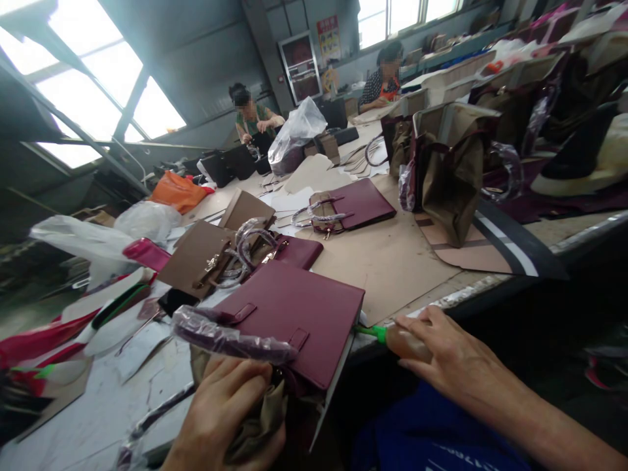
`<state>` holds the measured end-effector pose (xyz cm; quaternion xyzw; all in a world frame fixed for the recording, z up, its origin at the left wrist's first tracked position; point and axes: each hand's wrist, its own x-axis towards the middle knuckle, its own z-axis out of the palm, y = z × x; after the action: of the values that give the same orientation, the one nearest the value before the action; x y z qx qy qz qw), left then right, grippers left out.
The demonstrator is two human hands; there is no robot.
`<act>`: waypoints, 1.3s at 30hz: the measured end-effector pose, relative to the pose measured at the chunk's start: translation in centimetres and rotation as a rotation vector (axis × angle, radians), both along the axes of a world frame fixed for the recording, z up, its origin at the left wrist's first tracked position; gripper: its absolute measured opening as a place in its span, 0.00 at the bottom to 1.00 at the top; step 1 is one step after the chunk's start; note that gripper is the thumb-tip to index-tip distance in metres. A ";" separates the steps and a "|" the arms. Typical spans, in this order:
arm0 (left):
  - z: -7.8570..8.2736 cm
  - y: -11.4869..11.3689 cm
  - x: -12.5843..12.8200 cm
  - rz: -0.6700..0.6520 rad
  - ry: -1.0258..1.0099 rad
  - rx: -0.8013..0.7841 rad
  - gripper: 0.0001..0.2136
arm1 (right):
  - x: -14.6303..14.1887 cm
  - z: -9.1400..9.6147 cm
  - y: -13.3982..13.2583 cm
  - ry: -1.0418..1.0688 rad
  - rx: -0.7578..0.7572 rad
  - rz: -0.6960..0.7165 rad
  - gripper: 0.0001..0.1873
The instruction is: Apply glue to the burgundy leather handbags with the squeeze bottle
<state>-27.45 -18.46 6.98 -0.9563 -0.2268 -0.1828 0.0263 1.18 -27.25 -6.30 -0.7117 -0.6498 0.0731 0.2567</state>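
in the head view, your left hand is clamped on bunched brown fabric, lower centre, under the burgundy bag; lower right, your right hand grips a squeeze bottle, green nozzle at the bag's edge. the plastic-wrapped handle looks attached; fabric looks loose, the bag seemingly part-finished.

Handbag workshop, long worktable, burgundy bags, plastic-wrapped handles, loose flat panels, two co-workers

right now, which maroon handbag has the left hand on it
The nearest maroon handbag, lying at the table's front edge: the left hand grips olive-brown fabric by its plastic-wrapped handle. The other maroon handbags sit farther back, out of its grasp.
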 end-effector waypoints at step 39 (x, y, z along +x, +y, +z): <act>-2.1 -1.3 -1.2 0.036 -0.011 -0.167 0.13 | -1.0 -1.3 -2.0 0.141 -0.088 0.001 0.25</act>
<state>-28.68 -19.77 4.92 -0.9498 -0.2587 -0.1682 -0.0513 0.18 -29.26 -7.60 -0.7151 -0.6266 0.1517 0.2700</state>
